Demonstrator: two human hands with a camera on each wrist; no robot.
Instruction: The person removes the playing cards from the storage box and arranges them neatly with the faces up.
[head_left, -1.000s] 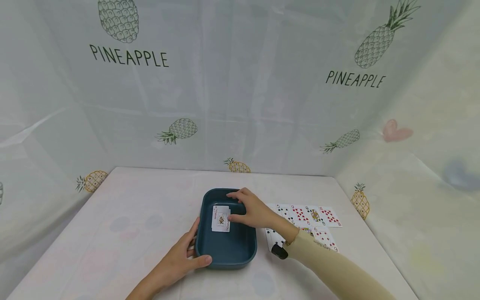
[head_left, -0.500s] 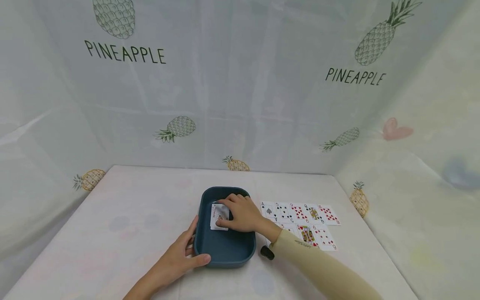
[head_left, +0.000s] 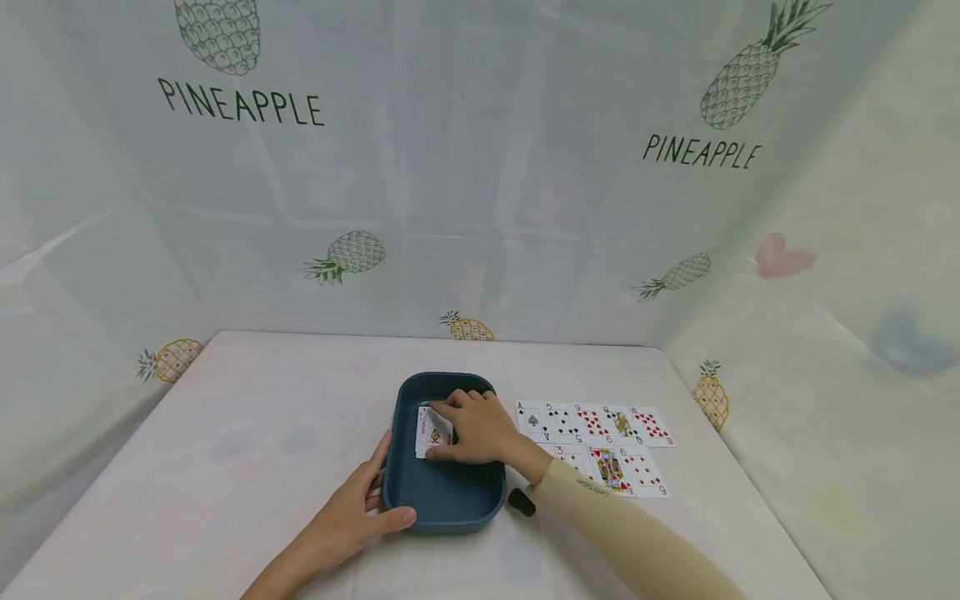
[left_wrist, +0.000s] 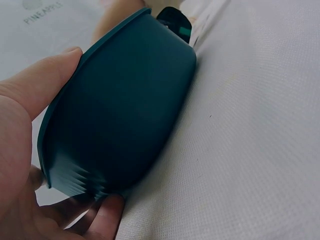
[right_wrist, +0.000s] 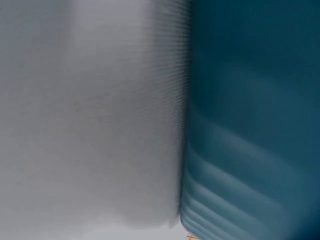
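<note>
A dark blue rectangular tray stands on the table in the head view. My left hand grips its left side, thumb over the near rim and fingers along the outer wall. In the left wrist view, the left thumb is at the rim, with fingers low on the wall. Inside the tray lies a small stack of playing cards. My right hand reaches in over the right rim and pinches the top card, a joker, between forefinger and thumb at opposite edges. The right wrist view shows the tray's outer wall, not the hand.
Face-up playing cards lie in two rows right of the tray; the right forearm covers part of the lower row. A small black object shows beside the right sleeve. Pineapple-print cloth hangs behind the table.
My right hand has come down onto the stack, forefinger and thumb closing on the joker, which now sits slightly right of the cards below. The left hand keeps its grip on the tray.
</note>
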